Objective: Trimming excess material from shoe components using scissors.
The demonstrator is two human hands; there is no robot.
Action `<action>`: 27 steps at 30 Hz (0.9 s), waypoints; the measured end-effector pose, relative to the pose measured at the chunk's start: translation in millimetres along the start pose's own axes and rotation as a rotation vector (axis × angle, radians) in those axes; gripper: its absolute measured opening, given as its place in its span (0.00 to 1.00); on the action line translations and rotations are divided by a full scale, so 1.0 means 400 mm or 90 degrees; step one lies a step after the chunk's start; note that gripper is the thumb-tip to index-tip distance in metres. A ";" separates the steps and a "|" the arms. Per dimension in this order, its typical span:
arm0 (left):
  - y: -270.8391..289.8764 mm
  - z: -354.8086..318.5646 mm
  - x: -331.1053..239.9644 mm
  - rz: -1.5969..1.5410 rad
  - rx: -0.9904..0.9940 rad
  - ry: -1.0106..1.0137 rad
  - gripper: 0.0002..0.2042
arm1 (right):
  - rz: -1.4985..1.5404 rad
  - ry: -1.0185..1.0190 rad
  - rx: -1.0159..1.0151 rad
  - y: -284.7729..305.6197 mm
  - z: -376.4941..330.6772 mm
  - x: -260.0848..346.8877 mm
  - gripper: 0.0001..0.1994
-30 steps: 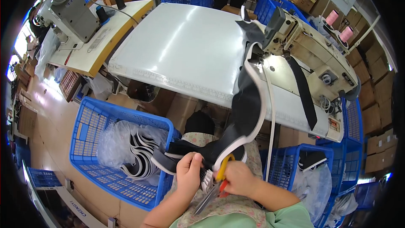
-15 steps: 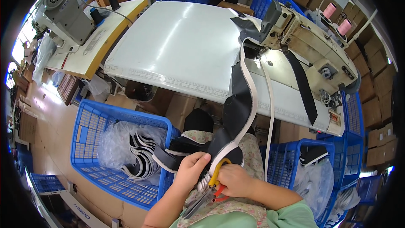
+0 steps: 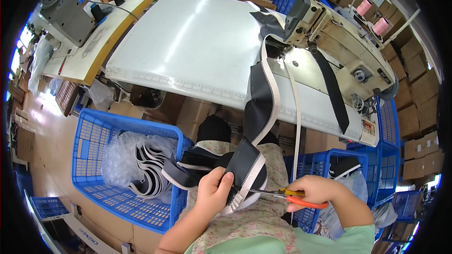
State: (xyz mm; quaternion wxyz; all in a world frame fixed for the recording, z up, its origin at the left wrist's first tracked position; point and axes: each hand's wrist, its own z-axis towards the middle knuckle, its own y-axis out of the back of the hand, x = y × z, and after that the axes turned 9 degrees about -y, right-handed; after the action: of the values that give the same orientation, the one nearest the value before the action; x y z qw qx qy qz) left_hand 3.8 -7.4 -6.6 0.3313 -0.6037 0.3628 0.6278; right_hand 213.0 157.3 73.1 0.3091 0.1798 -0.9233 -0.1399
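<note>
My left hand (image 3: pixel 214 190) is closed on a black fabric strip (image 3: pixel 259 95) edged with white toothed tape, gathered in folds over my lap. From there the strip runs up across the table edge to the sewing machine (image 3: pixel 346 42). In my right hand (image 3: pixel 320 192) is a pair of scissors (image 3: pixel 306 202) with orange and yellow handles. Their blades point left, with the tips at the white edge beside my left fingers. Whether the blades have fabric between them, I cannot tell. A narrow white tape (image 3: pixel 296 127) hangs from the machine down behind the scissors.
A blue basket (image 3: pixel 125 207) at my left holds clear plastic and folded black-and-white strips. Another blue basket (image 3: pixel 308 218) stands at my right. The white table (image 3: pixel 179 42) spans ahead, with a black band (image 3: pixel 332 91) hanging over its right side. Pink thread cones (image 3: pixel 363 7) stand beyond the machine.
My right hand has moved right, away from the left hand. The scissors, earlier pointing down toward the lower left, now point left at the strip's white edge. The view has shifted slightly.
</note>
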 end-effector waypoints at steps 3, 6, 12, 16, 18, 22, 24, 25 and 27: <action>-0.002 -0.003 -0.002 0.017 0.003 -0.020 0.13 | -0.031 -0.034 0.024 0.016 0.014 0.038 0.26; -0.001 -0.006 0.007 0.020 -0.010 -0.017 0.13 | -0.034 -0.064 0.052 0.018 0.018 0.048 0.24; -0.004 -0.003 0.005 0.002 -0.018 -0.008 0.12 | 0.071 -0.084 0.042 -0.011 0.010 0.036 0.26; 0.005 0.000 -0.003 0.017 -0.013 -0.012 0.12 | -0.013 -0.129 0.038 0.017 -0.015 0.047 0.25; 0.018 -0.006 0.018 -0.031 -0.039 0.013 0.11 | 0.016 -0.089 0.016 0.079 -0.056 0.024 0.23; 0.045 -0.025 0.030 -0.120 -0.022 0.058 0.09 | 0.078 -0.061 -0.348 0.177 -0.033 0.058 0.20; 0.057 -0.039 0.032 -0.131 -0.029 0.060 0.09 | 0.091 -0.069 -0.541 0.215 0.072 0.090 0.21; 0.059 -0.046 0.031 -0.125 -0.036 0.058 0.09 | 0.081 -0.036 -0.619 0.237 0.137 0.091 0.22; 0.053 -0.057 0.030 -0.107 -0.030 0.055 0.09 | 0.097 -0.007 -0.696 0.275 0.234 0.126 0.25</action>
State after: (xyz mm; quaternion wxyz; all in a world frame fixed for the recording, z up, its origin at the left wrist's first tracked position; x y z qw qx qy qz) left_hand -3.1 -38.0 -17.4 0.3523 -0.6664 0.3097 0.5796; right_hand 90.4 248.6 68.2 0.3621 -0.0753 -0.7280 -0.5773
